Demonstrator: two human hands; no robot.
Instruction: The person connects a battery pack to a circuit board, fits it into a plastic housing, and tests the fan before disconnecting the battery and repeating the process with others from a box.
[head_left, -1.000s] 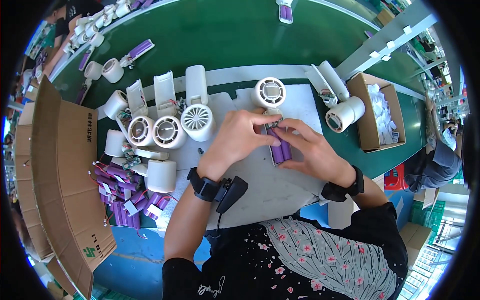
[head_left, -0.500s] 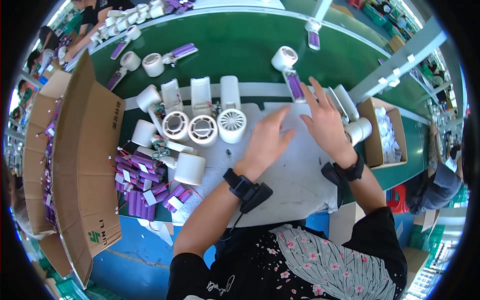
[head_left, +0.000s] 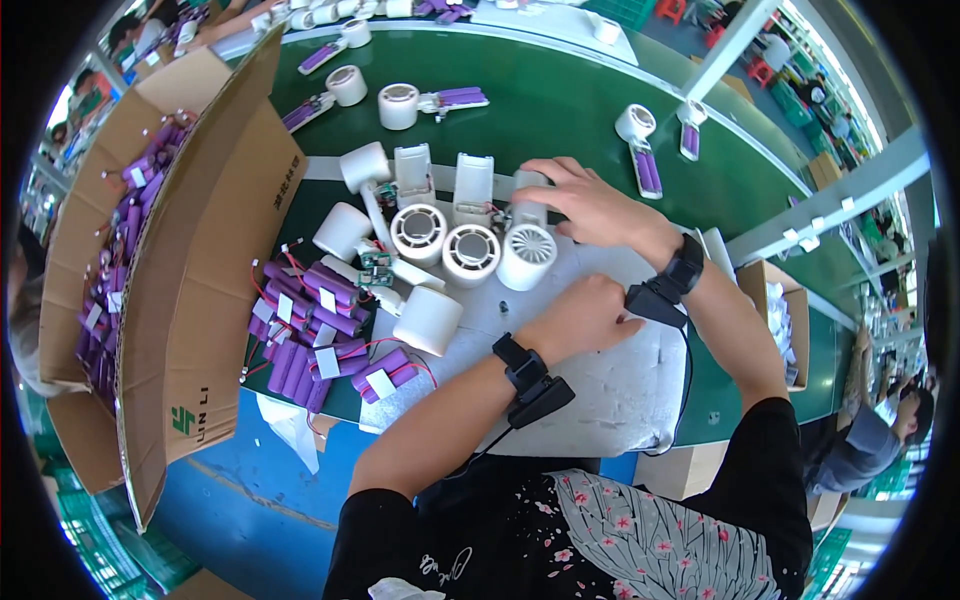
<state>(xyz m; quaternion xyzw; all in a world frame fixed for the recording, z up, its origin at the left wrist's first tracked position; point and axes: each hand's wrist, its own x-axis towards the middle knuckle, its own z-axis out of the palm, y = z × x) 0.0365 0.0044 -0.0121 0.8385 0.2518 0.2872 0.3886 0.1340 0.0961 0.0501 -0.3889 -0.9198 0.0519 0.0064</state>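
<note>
Tabletop's (head_left: 560,80) far-side fans (head_left: 641,148): cells in. Near-left battery packs (head_left: 315,335): loose. Right hand (head_left: 592,205) spread over another white fan (head_left: 527,256); left hand (head_left: 590,312) curled, contents unclear.

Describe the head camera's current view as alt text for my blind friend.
A person's right hand partly covers a white fan beside similar fans; the curled left hand is over a grey mat. Purple batteries lie heaped leftward.
</note>
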